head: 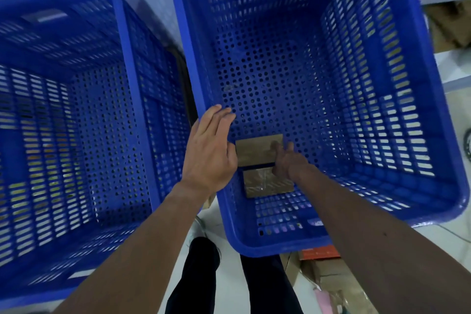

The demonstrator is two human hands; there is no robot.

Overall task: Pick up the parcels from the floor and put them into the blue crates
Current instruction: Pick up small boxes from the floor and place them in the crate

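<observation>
Right hand [286, 163] seemingly touching parcel [257, 153] in crate [382, 109]

The right hand [285, 160] is blurred (grip unclear), hiding part of the upper parcel [254, 151]

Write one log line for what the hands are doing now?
right hand: inside right crate, on upper parcel | left hand: open above rim | left crate: empty

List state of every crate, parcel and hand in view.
Left crate: upright, no parcels visible inside.
Right crate: upright, two parcels on its floor.
Far parcel: flat, right hand's fingers over it.
Near parcel: flat, taped.
Left hand: open, empty, at crate rim.
Right hand: inside crate; grip unclear.
</observation>
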